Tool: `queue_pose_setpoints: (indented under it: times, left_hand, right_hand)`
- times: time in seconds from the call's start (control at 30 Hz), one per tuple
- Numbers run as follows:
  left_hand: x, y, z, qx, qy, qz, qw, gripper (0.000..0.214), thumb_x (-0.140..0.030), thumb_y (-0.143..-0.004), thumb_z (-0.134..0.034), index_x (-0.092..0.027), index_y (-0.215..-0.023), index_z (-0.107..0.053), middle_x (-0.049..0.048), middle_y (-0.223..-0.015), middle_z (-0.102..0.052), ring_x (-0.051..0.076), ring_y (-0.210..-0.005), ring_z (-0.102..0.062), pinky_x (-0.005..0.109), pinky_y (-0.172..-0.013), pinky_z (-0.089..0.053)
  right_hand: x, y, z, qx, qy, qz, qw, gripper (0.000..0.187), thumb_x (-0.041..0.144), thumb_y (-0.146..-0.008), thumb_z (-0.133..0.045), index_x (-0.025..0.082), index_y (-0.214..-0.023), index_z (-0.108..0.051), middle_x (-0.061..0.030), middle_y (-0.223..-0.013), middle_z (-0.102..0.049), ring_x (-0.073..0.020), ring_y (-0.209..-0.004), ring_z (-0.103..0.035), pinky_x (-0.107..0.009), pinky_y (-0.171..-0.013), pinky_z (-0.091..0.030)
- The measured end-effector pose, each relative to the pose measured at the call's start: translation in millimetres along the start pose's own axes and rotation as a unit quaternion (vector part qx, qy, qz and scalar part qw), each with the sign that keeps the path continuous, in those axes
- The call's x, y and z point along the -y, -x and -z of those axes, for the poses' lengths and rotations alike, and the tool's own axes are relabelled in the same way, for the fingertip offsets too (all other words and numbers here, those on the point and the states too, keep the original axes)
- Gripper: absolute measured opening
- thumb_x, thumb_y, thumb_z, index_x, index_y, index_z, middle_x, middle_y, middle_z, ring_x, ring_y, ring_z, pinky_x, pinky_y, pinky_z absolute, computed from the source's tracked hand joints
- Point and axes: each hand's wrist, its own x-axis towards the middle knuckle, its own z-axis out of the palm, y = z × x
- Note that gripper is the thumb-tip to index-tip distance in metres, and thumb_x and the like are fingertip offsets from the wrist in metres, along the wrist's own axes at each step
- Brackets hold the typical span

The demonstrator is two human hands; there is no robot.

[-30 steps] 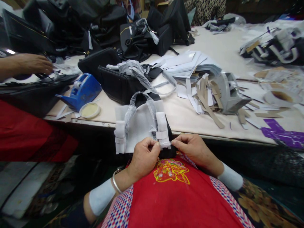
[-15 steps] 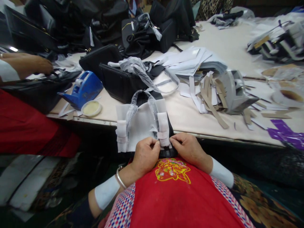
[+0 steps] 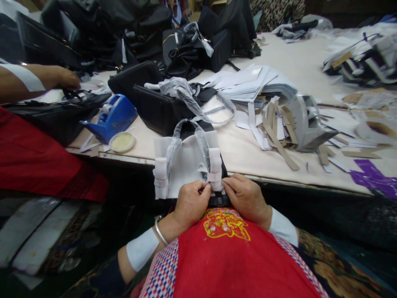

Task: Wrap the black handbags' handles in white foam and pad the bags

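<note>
A black handbag (image 3: 223,165) stands upright at the table's edge against my apron, its front covered by a white foam sheet (image 3: 186,169). Clear plastic film wraps its raised handles (image 3: 203,145). White foam wraps cover two strap ends, the left wrap (image 3: 160,178) and the right foam wrap (image 3: 215,169), each banded with tape. My left hand (image 3: 192,202) pinches at the left edge of the right foam wrap, low down. My right hand (image 3: 246,198) has thumb and forefinger closed at its opposite edge. Just below, a black buckle (image 3: 220,200) shows between the hands.
Left on the table are a blue tape dispenser (image 3: 116,116) and a round yellowish tub (image 3: 122,142). Black bags (image 3: 163,105) lie ahead. Paper sheets (image 3: 251,80), card strips (image 3: 276,128) and a grey tape dispenser (image 3: 310,124) lie right. A co-worker's hand (image 3: 66,78) works at far left.
My hands stay pinched at the right foam wrap, with barely any movement. The view has shifted slightly. The co-worker's arm at the left reaches further in.
</note>
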Motion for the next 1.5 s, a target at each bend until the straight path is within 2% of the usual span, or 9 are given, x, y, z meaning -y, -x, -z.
queue_pose_setpoints:
  times: [0.17, 0.43, 0.6, 0.77, 0.93, 1.03, 1.23, 1.4, 1.5]
  left_hand:
    - [0, 0, 0.5, 0.001, 0.015, 0.010, 1.000, 0.026, -0.031, -0.089, -0.054, -0.019, -0.083, -0.077, 0.0035, -0.079, -0.076, 0.016, -0.071, -0.068, 0.025, -0.066, -0.049]
    - [-9, 2, 7.3, 0.043, 0.183, 0.135, 0.973, 0.026, -0.031, -0.086, -0.055, -0.015, -0.079, -0.074, 0.0022, -0.071, -0.072, 0.010, -0.048, -0.060, 0.019, -0.045, -0.046]
    - [-17, 6, 15.6, 0.052, 0.227, 0.139, 0.963, 0.024, -0.032, -0.086, -0.057, -0.014, -0.075, -0.069, 0.0016, -0.069, -0.069, 0.007, -0.043, -0.056, 0.017, -0.042, -0.042]
    - [-20, 9, 21.1, 0.047, 0.165, 0.086, 0.981, 0.023, -0.031, -0.088, -0.054, -0.015, -0.077, -0.067, 0.0021, -0.071, -0.069, 0.011, -0.050, -0.059, 0.021, -0.048, -0.046]
    - [-14, 10, 23.3, -0.042, 0.024, -0.078, 0.996, 0.018, -0.021, -0.087, -0.055, -0.018, -0.076, -0.069, 0.0039, -0.079, -0.065, 0.017, -0.078, -0.061, 0.028, -0.074, -0.049]
    - [-12, 9, 24.3, -0.065, 0.021, -0.108, 0.992, 0.017, -0.017, -0.086, -0.055, -0.018, -0.075, -0.068, 0.0058, -0.087, -0.065, 0.017, -0.086, -0.061, 0.029, -0.082, -0.048]
    - [-17, 9, 27.0, 0.002, 0.097, -0.003, 0.995, 0.017, -0.021, -0.086, -0.055, -0.017, -0.079, -0.069, 0.0022, -0.070, -0.066, 0.015, -0.068, -0.062, 0.026, -0.066, -0.049]
    - [-20, 9, 28.7, 0.064, 0.234, 0.078, 0.967, 0.017, -0.028, -0.086, -0.056, -0.015, -0.083, -0.066, -0.0013, -0.061, -0.061, 0.011, -0.053, -0.057, 0.023, -0.056, -0.049]
    - [-18, 9, 28.0, 0.064, 0.245, 0.110, 0.961, 0.022, -0.032, -0.087, -0.054, -0.014, -0.089, -0.068, 0.0000, -0.062, -0.063, 0.011, -0.052, -0.058, 0.022, -0.052, -0.048]
  right_hand:
    - [-1, -2, -1, -0.011, -0.020, 0.049, 0.999, 0.026, 0.019, -0.097, -0.047, 0.016, -0.089, -0.072, -0.0077, -0.083, -0.064, -0.0176, -0.078, -0.062, -0.027, -0.072, -0.046]
    - [3, -5, 0, -0.033, -0.165, 0.057, 0.984, 0.022, 0.019, -0.096, -0.051, 0.016, -0.096, -0.073, -0.0078, -0.086, -0.065, -0.0163, -0.077, -0.061, -0.028, -0.072, -0.048]
    - [11, -7, 11, -0.022, -0.282, -0.039, 0.958, 0.020, 0.026, -0.094, -0.056, 0.018, -0.089, -0.074, -0.0040, -0.079, -0.064, -0.0154, -0.073, -0.060, -0.027, -0.068, -0.047]
    - [16, -12, 19, 0.033, -0.423, -0.169, 0.890, 0.022, 0.036, -0.088, -0.063, 0.017, -0.080, -0.071, -0.0021, -0.076, -0.065, -0.0149, -0.070, -0.057, -0.025, -0.063, -0.045]
    - [19, -11, 20, 0.053, -0.453, -0.232, 0.859, 0.028, 0.043, -0.085, -0.065, 0.017, -0.081, -0.070, 0.0044, -0.056, -0.049, -0.0103, -0.052, -0.042, -0.023, -0.050, -0.033]
    - [20, -10, 20, 0.063, -0.463, -0.267, 0.843, 0.033, 0.049, -0.083, -0.066, 0.016, -0.086, -0.072, 0.0055, -0.049, -0.048, -0.0099, -0.047, -0.040, -0.024, -0.049, -0.033]
    - [18, -8, 17, 0.071, -0.481, -0.306, 0.818, 0.038, 0.051, -0.081, -0.069, 0.015, -0.090, -0.073, 0.0056, -0.046, -0.048, -0.0083, -0.043, -0.038, -0.022, -0.045, -0.030]
    - [17, -6, 13, 0.068, -0.509, -0.323, 0.795, 0.038, 0.052, -0.080, -0.071, 0.014, -0.089, -0.072, 0.0066, -0.044, -0.046, -0.0068, -0.040, -0.035, -0.021, -0.042, -0.025]
    - [18, -6, 13, 0.067, -0.527, -0.333, 0.779, 0.039, 0.052, -0.078, -0.073, 0.014, -0.088, -0.071, 0.0070, -0.042, -0.045, -0.0070, -0.038, -0.034, -0.021, -0.041, -0.023]
